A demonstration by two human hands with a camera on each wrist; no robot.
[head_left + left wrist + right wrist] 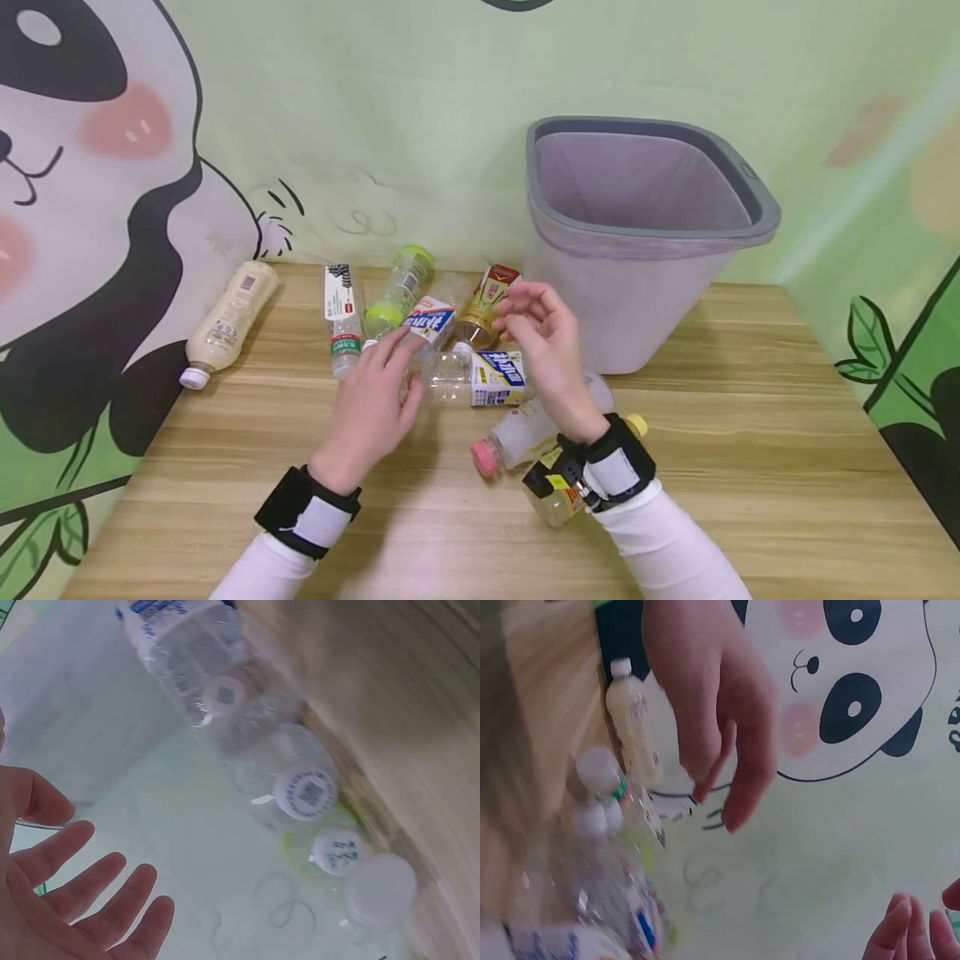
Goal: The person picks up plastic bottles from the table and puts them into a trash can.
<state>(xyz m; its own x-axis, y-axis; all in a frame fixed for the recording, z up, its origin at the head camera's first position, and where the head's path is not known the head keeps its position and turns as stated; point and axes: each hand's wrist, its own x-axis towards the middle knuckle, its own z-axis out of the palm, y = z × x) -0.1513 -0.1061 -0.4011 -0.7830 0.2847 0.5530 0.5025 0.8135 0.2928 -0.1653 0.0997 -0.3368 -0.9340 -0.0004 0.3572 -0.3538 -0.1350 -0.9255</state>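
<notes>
Both hands are raised over a group of plastic bottles, holding nothing. My left hand [367, 408], fingers spread loosely, overlaps the near end of a clear bottle with a blue, white and red label [432, 318]. Nearby lie a clear bottle with a white label [341, 296] and a green-banded bottle [408, 279]. My right hand [553, 354], fingers bent loosely, is beside a red-and-gold labelled bottle [491, 296]. Below the hands a clear bottle with a yellow-and-blue label [497, 379] lies sideways. A pink-capped bottle [517, 437] and a yellow-capped bottle [553, 504] lie partly behind my right wrist.
A tall lined bin [600, 308] with a grey rim stands at the back right, its mouth upward. Apart from the others, a cream-coloured bottle [228, 325] lies at the wooden table's [225, 467] left edge. A panda-print backdrop [337, 108] rises behind the table.
</notes>
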